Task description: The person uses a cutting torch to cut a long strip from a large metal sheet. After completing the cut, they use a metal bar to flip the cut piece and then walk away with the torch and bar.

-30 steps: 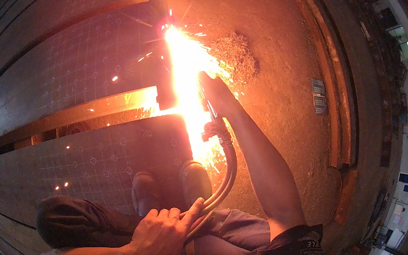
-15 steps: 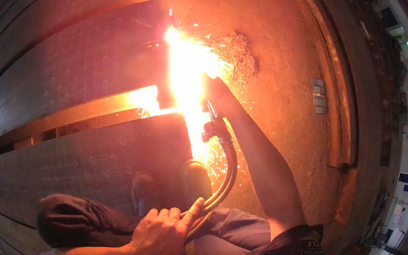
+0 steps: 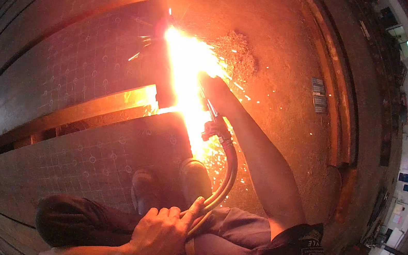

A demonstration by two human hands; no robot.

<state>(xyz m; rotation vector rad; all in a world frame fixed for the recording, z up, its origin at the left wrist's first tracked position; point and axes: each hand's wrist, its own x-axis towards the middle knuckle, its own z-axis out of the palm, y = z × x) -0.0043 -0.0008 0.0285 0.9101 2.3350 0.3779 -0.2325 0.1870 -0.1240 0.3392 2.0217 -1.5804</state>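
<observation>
My right hand [image 3: 217,94] reaches forward, closed around the handle of a cutting torch [image 3: 215,127]. A bright flame and sparks [image 3: 187,68] burst at the edge of a large marked steel plate [image 3: 80,157]. Glare hides the torch tip. My left hand [image 3: 160,233] sits low near my knees, gripping the torch's hoses [image 3: 225,180] that curve up to the handle. My two shoes [image 3: 175,186] rest on the near plate just below the flame.
A second steel plate [image 3: 61,66] lies beyond a glowing gap with a beam [image 3: 92,106] under it. A heap of metal scrap [image 3: 235,53] lies on the dirt floor behind the flame. Long steel bars [image 3: 338,115] run along the right.
The flame and my right hand have crept slightly along the plate's edge; the spark pattern has shifted. My left hand keeps its hold on the hoses.
</observation>
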